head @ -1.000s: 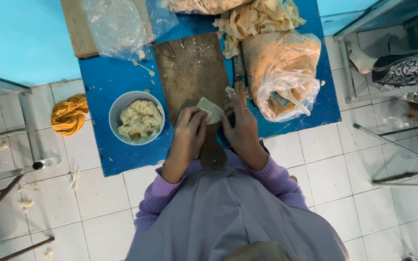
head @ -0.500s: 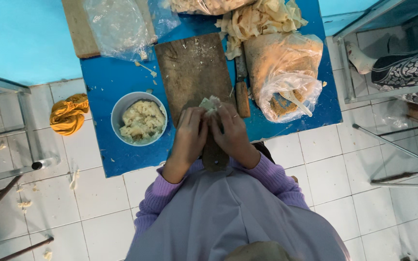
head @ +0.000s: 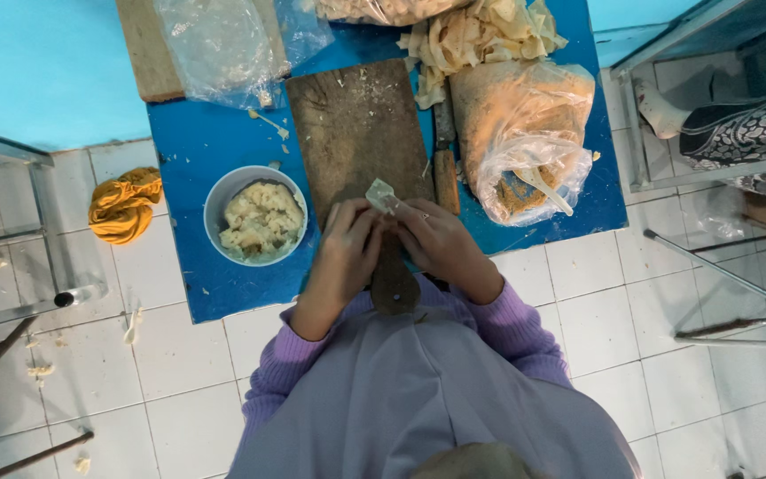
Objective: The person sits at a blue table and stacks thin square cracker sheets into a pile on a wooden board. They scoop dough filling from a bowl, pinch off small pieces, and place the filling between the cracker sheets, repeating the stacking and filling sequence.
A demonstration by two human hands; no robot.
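Wrapper (head: pixel 379 192) perhaps more folded now

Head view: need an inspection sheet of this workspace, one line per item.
Surface: blue table on a white tiled floor.
Job's things: small pale wrapper pinched over the dark wooden cutting board; bowl of filling left of the board.
Clutter: knife right of the board; stack of pale wrappers; two plastic bags; orange cloth and scraps on the floor.
Grippers: left hand and right hand are close together, fingers on the wrapper.
Cables: nothing seen.
Surroundings: metal frames at both sides; another person's foot at upper right.
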